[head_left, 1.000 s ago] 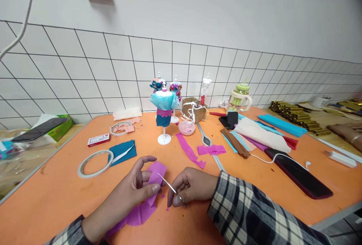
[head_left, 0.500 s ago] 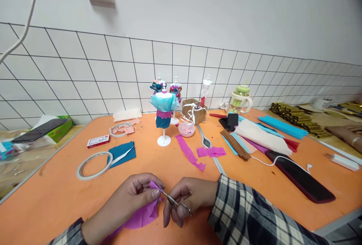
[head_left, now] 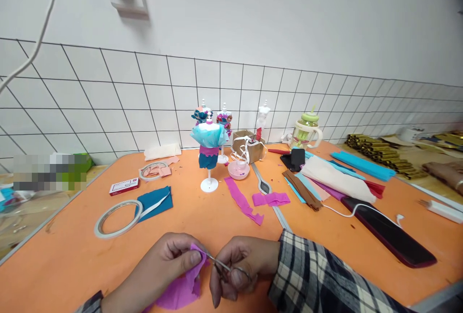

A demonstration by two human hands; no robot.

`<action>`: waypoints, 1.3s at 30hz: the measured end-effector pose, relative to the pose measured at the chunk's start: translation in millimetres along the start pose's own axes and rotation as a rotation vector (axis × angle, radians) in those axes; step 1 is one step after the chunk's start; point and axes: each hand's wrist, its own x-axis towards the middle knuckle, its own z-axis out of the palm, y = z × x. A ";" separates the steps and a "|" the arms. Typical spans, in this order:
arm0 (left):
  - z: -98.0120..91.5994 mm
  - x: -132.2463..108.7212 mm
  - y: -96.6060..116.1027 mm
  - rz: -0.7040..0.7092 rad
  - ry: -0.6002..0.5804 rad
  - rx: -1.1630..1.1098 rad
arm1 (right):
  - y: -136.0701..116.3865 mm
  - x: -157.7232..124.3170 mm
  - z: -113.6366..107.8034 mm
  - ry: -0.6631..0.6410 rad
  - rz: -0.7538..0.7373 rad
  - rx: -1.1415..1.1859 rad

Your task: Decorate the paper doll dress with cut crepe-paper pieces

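My left hand (head_left: 179, 260) pinches a piece of purple crepe paper (head_left: 181, 291) between thumb and fingers; its lower part hangs down onto the orange table. In my right hand (head_left: 235, 265) is a small pair of metal scissors (head_left: 221, 264), with fingers through the handle loops and the tips pointing left. The tips touch the paper's upper edge beside my left thumb. Beyond my hands stands a small dress form (head_left: 209, 156) on a white base, dressed in light blue, magenta and dark teal paper. Two magenta paper strips (head_left: 271, 199) lie to the right of it.
A tape roll (head_left: 118, 219) lies beside a teal paper square (head_left: 155, 202) on the left. At the back are a pink bowl (head_left: 238, 170), a cardboard box (head_left: 249, 148) and a drinking jug (head_left: 306, 132). Folded paper strips and a dark phone-like slab (head_left: 388, 233) lie right.
The camera view has tilted up slightly, so the table things sit lower. Both hands keep their hold, and the scissors still touch the purple paper at nearly the same place.
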 end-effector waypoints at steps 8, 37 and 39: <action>5.2 -0.6 3.0 0.007 0.044 -0.126 | 1.1 2.5 -0.5 0.002 0.011 -0.025; 3.2 0.6 0.4 0.062 -0.120 0.235 | 2.1 1.3 3.6 0.011 0.070 0.019; 2.9 0.1 -0.6 0.048 -0.124 0.264 | 2.5 1.6 2.6 0.014 0.075 0.002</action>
